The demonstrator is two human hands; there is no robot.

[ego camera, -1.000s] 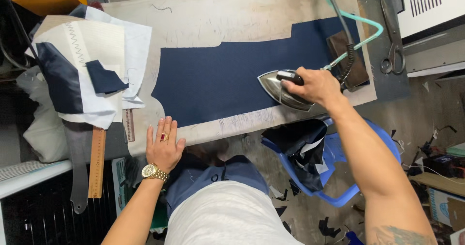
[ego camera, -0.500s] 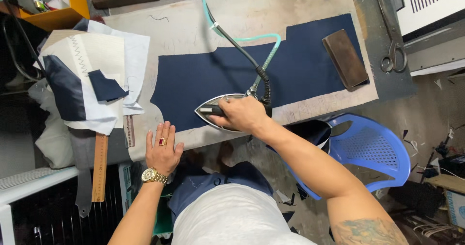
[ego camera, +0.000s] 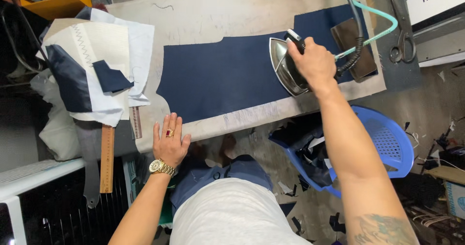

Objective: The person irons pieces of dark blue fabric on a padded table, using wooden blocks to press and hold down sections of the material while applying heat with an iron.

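My right hand [ego camera: 314, 62] grips the black handle of a steel steam iron [ego camera: 283, 68], which rests on the right part of a long navy fabric panel [ego camera: 218, 78]. The panel lies flat on a pale padded ironing board [ego camera: 232, 12]. A black cord and a teal hose [ego camera: 375, 34] run from the iron toward the upper right. My left hand [ego camera: 169, 143], with a red ring and a gold watch, lies flat on the board's near edge, just below the panel's left end.
A stack of white and navy cut pieces [ego camera: 92, 65] sits at the left with a wooden ruler [ego camera: 107, 158] below it. A dark block [ego camera: 353, 48] rests on the panel's right end. Scissors [ego camera: 401, 29] lie at far right. A blue plastic chair [ego camera: 382, 143] holds scraps.
My right hand slid the iron left to the panel's middle near edge, then back to the right end. My left hand stayed flat on the board's edge.
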